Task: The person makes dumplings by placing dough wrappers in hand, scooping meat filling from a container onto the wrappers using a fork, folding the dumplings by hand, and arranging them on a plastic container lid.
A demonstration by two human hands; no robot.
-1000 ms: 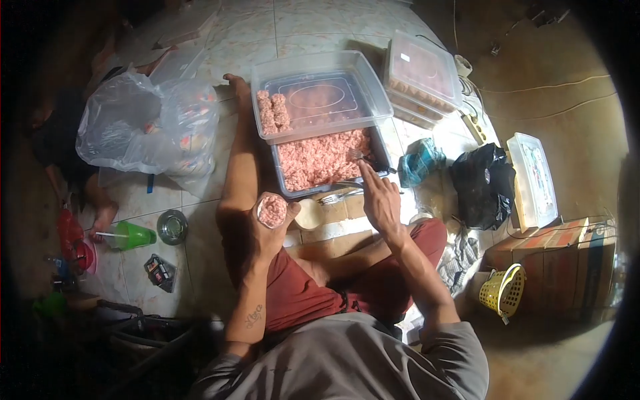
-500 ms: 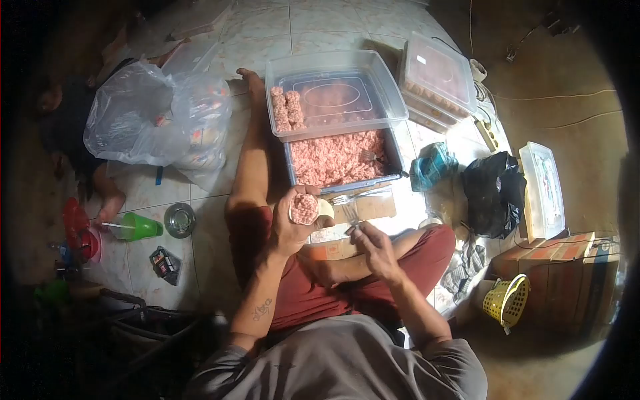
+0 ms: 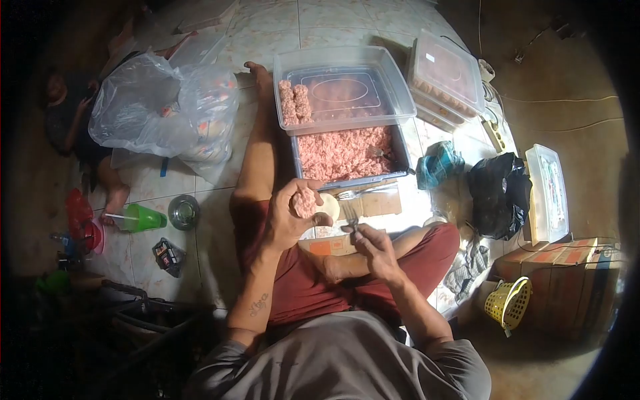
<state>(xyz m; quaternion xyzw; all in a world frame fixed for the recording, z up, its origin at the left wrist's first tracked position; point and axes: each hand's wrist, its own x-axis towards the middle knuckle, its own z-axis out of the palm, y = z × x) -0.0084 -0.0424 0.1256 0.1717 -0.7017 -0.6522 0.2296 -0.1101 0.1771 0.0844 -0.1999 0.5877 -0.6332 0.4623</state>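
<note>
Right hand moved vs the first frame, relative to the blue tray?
Yes. The right hand reached over the near rim of the blue tray; now it is outside that rim, back toward the crossed legs.

Lidded boxes (image 3: pixel 445 77): clear plastic, smooth, glossy. Open tub (image 3: pixel 390 80): translucent plastic, smooth. Pink mixture (image 3: pixel 343 153): rough, lumpy, moist-looking. Fork (image 3: pixel 351 215): metal. Bag (image 3: pixel 499 197): black plastic, crinkled, glossy. Basket (image 3: pixel 508 303): yellow plastic, perforated. Cartons (image 3: pixel 560 283): brown cardboard, matt. Shorts (image 3: pixel 420 270): dark-red cloth, matt. Floor tiles (image 3: pixel 260 30): smooth, glossy, marbled.
</note>
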